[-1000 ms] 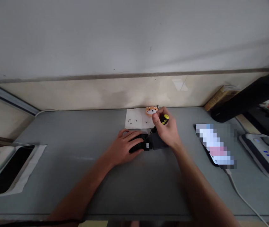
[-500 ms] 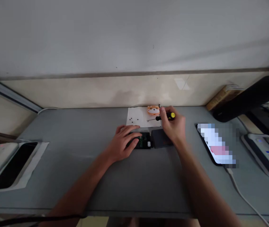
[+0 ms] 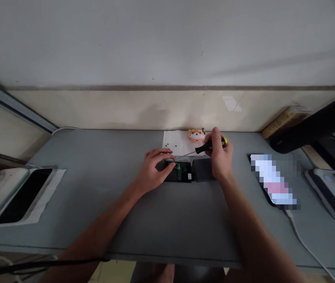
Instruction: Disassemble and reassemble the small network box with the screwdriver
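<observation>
Right hand (image 3: 222, 156) closed around the handle of a screwdriver (image 3: 204, 147); shaft points left, its tip above the far edge of an opened black device (image 3: 179, 173). Left hand (image 3: 153, 171) loosely open, thumb and forefinger parted near the tip; it covers the device's left end.

Device lies mid-tabletop (image 3: 120, 228), green board exposed. Just right: dark flat block (image 3: 203, 170), its right end hidden by the right hand. Behind: white paper (image 3: 182, 138) with small dark specks (image 3: 175, 146) and an orange animal-faced object (image 3: 196, 136), near the screwdriver.

Well apart, right: lit phone (image 3: 272, 182), cable, power strip (image 3: 326, 188), black cylinder (image 3: 315, 125). Far left: dark phone (image 3: 26, 194).
</observation>
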{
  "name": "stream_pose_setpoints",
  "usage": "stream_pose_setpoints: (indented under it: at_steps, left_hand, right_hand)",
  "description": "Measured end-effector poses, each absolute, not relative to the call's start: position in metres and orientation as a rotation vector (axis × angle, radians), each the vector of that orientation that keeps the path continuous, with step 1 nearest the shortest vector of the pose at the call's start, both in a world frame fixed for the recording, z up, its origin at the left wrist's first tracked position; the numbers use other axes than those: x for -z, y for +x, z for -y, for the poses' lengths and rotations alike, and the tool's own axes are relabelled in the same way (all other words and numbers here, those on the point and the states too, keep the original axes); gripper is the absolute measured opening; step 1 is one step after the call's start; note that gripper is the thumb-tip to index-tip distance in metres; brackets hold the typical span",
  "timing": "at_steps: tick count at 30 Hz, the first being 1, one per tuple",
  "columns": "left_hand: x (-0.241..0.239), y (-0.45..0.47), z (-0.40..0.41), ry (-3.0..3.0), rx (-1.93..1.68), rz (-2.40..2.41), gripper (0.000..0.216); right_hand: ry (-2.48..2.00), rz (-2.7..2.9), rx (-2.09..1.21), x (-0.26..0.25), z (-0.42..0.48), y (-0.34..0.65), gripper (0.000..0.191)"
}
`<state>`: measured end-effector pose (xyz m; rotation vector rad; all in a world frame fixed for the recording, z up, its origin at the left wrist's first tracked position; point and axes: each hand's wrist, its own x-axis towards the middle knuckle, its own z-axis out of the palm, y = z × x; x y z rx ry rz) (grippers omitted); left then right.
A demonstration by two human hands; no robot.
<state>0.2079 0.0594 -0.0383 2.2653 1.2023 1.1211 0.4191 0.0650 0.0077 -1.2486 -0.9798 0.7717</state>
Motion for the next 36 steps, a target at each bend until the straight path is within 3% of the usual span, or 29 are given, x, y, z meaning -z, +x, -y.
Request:
stream_pose_setpoints:
  at_steps: [19,36]
  left_hand:
    - [0.04,0.209,-0.063,2.463,-1.374,-1.136,0.014]
    - [0.035,0.196,-0.07,2.554,-1.063,-1.359,0.025]
  right_hand:
    - [-1.2,1.036,-0.752,-0.013,-0.065,0.419,0.052]
    - [-1.18,1.33,-0.655,-0.001,-0.061,0.409,0.047]
